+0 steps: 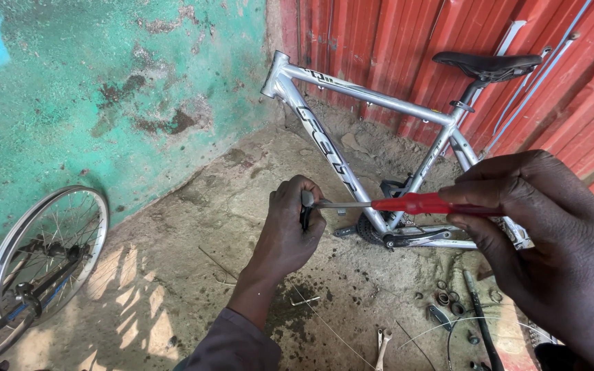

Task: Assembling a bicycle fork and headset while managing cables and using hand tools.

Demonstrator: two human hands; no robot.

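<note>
Beneath both hands lies a rough, stained concrete floor (194, 227), dusty and patched with sun. Beyond the left hand (289, 230) rises a peeling green wall (104, 89); beyond the right hand (551, 240) stands a red corrugated metal wall (393, 41). A silver bicycle frame (352, 130) with a black saddle (489, 65) leans there, just past both hands. Far out from the left hand sits a spoked wheel (46, 251). Below the right hand, small rings and washers (447, 297), a wrench (381, 343) and thin cables lie scattered.

The right hand grips a screwdriver (393, 204) by its red handle; its slim metal shaft runs level across to the left hand, which is clenched around a small dark part (306, 213), mostly hidden in the fist.
</note>
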